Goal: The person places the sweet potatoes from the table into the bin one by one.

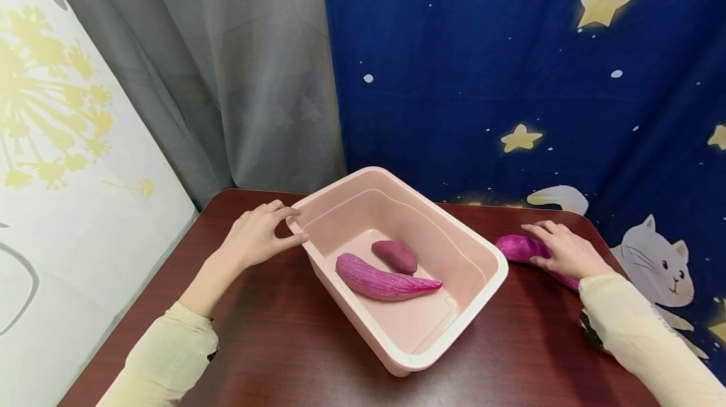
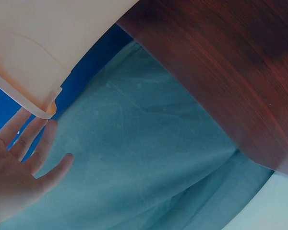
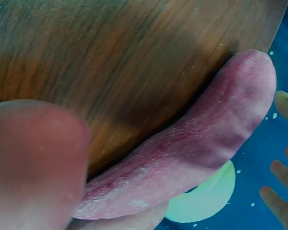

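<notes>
A pink plastic basin (image 1: 488,268) stands on the table, turned at an angle. Inside lie a long, curved purple sweet potato (image 1: 386,278) and a smaller, darker one (image 1: 397,256). My left hand (image 1: 255,234) is at the basin's left corner, fingers extended near the rim and thumb apart; in the left wrist view its fingers (image 2: 31,136) reach the rim corner. On the right, my right hand (image 1: 567,249) is over another long purple sweet potato (image 3: 182,143). Its fingers (image 3: 281,175) are spread and stand apart from that sweet potato in the right wrist view.
The dark red-brown wooden table (image 1: 272,325) ends at a back edge. Behind hang a grey curtain (image 1: 272,79) and a blue starry curtain (image 1: 431,67); a white patterned cloth (image 1: 85,205) is at left. A blurred pinkish shape (image 3: 33,163) fills the right wrist view's lower left.
</notes>
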The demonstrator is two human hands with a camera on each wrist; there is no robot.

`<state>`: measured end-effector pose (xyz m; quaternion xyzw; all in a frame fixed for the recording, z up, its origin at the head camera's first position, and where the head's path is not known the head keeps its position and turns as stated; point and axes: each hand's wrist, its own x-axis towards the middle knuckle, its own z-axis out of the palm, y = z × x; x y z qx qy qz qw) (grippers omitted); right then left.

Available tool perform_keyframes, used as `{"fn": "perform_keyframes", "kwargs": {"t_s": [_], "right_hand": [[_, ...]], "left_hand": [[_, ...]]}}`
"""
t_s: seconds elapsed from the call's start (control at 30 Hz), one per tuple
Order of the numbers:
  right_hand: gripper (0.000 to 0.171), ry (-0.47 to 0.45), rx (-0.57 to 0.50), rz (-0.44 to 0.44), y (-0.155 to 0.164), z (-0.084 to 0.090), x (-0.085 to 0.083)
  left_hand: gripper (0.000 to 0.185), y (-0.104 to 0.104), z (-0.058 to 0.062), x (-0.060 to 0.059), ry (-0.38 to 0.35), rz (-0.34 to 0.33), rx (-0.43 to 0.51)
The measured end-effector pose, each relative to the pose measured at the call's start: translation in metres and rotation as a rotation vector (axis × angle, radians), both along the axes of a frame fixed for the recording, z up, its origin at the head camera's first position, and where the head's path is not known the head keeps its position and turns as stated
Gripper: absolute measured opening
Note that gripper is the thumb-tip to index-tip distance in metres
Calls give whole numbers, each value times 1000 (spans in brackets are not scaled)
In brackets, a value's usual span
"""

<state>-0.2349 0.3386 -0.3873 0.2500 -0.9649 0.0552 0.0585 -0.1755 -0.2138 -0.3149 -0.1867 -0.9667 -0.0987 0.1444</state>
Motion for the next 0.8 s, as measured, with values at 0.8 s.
{"fn": "perform_keyframes", "kwargs": {"t_s": [0.8], "right_hand": [[72, -155, 47, -161, 20, -28, -11]], "left_hand": [[55, 0, 0, -1, -7, -4, -1]]}}
